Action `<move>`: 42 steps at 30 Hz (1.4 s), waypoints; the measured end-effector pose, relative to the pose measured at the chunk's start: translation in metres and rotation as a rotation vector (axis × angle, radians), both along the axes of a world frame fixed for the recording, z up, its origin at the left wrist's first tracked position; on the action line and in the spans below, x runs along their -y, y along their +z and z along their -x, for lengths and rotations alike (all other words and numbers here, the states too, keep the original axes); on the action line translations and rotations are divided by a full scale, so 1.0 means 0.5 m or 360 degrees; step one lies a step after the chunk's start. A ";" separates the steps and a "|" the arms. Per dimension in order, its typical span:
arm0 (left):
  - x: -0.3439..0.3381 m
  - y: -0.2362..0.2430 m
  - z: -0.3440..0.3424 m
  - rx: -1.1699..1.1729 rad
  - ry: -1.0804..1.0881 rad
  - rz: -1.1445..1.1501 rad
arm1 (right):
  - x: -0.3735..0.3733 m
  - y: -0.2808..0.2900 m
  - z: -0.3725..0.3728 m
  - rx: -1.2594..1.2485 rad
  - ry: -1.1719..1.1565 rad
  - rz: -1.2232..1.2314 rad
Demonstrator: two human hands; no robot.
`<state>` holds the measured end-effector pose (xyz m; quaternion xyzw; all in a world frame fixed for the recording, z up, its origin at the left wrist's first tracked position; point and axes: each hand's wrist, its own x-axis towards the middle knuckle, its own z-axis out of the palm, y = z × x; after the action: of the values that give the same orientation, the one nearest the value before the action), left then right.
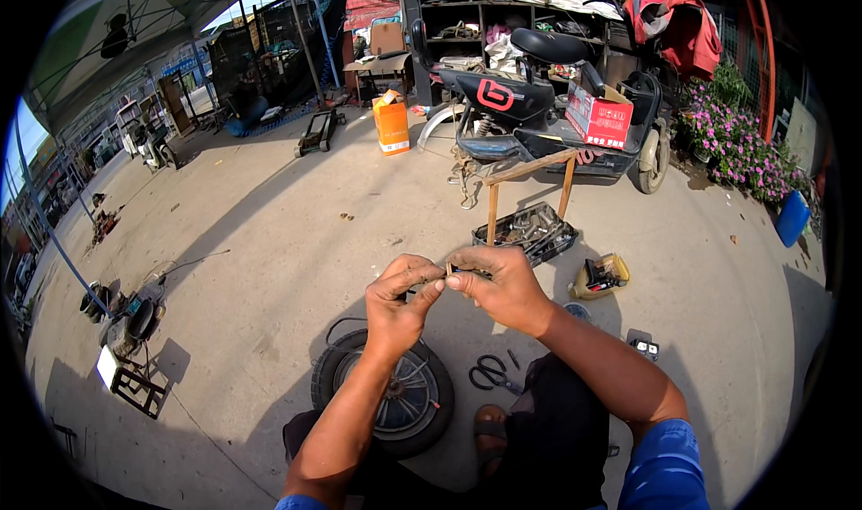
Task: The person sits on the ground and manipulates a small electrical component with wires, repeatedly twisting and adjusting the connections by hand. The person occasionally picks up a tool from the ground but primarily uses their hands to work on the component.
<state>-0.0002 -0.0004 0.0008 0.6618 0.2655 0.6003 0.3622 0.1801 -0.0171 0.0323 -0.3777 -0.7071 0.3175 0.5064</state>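
Observation:
My left hand (pixel 401 296) and my right hand (pixel 501 287) meet at the middle of the view, fingertips pinched together on a small, thin piece (pixel 449 271) that is too small to make out. Both hands have dirty fingers. Below them a wheel with a black tire (pixel 332 377) lies on the ground between my forearms, partly hidden by the left one. Black-handled scissors (pixel 492 373) lie right of the wheel, near my sandaled foot (pixel 489 427).
A crate of metal tools (pixel 530 227) under a wooden frame (pixel 530 162) and a yellow tub (pixel 595 281) sit ahead. An electric scooter (pixel 503 97) with a red box (pixel 600 119), an orange carton (pixel 392 128) and flowers (pixel 723 142) stand behind. A stool (pixel 126 375) is at left.

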 end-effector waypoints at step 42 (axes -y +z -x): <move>0.003 -0.001 0.001 0.0123 -0.0146 0.0279 | -0.001 0.007 -0.007 0.0256 -0.0076 -0.0285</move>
<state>-0.0009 -0.0018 0.0004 0.6153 0.2722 0.5828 0.4557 0.1835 -0.0166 0.0360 -0.3719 -0.7619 0.2095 0.4872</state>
